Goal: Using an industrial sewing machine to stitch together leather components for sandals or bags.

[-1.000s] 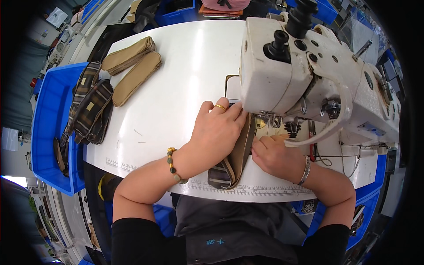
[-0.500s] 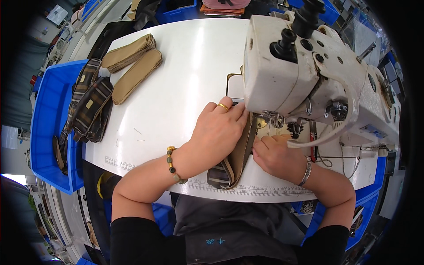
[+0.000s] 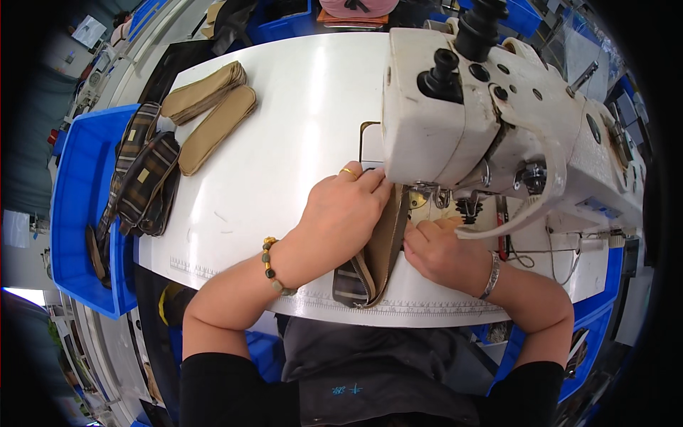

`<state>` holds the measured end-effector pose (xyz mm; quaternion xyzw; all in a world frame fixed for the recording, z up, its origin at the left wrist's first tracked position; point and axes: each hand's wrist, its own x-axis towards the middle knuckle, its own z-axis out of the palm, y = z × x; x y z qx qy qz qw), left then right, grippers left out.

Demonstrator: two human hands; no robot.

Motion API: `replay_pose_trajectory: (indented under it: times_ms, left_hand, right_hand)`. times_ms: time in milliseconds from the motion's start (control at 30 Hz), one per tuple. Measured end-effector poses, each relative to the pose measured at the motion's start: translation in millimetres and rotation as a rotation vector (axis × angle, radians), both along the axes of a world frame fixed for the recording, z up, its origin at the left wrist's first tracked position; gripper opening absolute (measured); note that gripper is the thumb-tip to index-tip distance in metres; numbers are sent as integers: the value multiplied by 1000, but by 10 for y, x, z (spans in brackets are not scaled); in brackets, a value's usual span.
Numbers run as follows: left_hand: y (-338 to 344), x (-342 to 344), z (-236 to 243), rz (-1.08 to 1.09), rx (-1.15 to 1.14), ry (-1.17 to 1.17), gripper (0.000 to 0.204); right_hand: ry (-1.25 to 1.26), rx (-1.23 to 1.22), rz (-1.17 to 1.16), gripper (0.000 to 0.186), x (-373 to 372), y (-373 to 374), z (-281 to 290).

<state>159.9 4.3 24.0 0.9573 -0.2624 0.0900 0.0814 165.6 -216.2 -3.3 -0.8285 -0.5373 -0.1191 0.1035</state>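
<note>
A brown plaid zippered pouch with tan lining lies lengthwise under the sewing machine's head, its near end curling up by the table edge. Over its far left side rests my left hand, fingers bent and gripping the cloth, the tips partly hidden by the machine. My right hand is closed in a pinch at the pouch's right edge, just below the needle area. The white sewing machine stands above and to the right; its presser foot is close to both hands.
Tan oval panels lie stacked at the table's far left. A blue bin beside the table holds plaid pouches. Red-handled snips and loose thread lie right of my hand. A ruler strip runs along the front edge.
The view has shifted slightly, so the machine sits a little further left in it. Both hands keep nearly the same place and hold on the pouch.
</note>
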Motion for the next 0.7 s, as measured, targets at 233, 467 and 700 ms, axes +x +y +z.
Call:
replay_pose_trajectory:
  times_ms: [233, 467, 700]
  left_hand:
    - [-6, -23, -25, 74, -119, 23, 19]
    - [-20, -32, 61, 90, -46, 48, 13]
    - [-36, -25, 73, 108, -92, 53, 16]
  right_hand:
    - [28, -79, 20, 34, 14, -18, -47]
    - [55, -79, -7, 38, -9, -21, -82]
    - [-18, -78, -72, 38, -10, 14, -2]
